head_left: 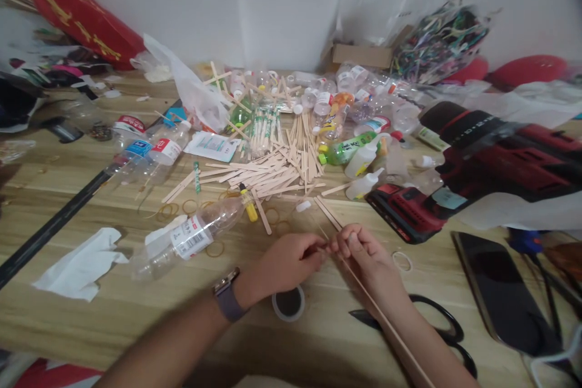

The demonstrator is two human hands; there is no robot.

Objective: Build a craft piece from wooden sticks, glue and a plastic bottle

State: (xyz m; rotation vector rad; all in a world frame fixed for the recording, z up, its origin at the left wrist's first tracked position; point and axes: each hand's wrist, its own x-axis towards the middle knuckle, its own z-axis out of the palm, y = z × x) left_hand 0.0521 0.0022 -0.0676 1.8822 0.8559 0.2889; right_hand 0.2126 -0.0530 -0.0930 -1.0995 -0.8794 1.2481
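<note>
A long thin wooden stick slants from my right hand back along the right forearm towards the bottom edge. The fingers of that hand are closed around its upper part. My left hand, with a watch at the wrist, meets the right fingertips. Its thumb and forefinger are pinched together near the stick's end; what lies between them is too small to make out. Just beyond the hands are two flat craft sticks. A small round black-and-white lid-like disc lies below the left hand, and black-handled scissors lie partly under the right forearm.
A heap of craft sticks covers the table's middle, with plastic bottles around it. At right are a red-and-black power drill and a phone. Glue bottles, rubber bands and a crumpled tissue lie about.
</note>
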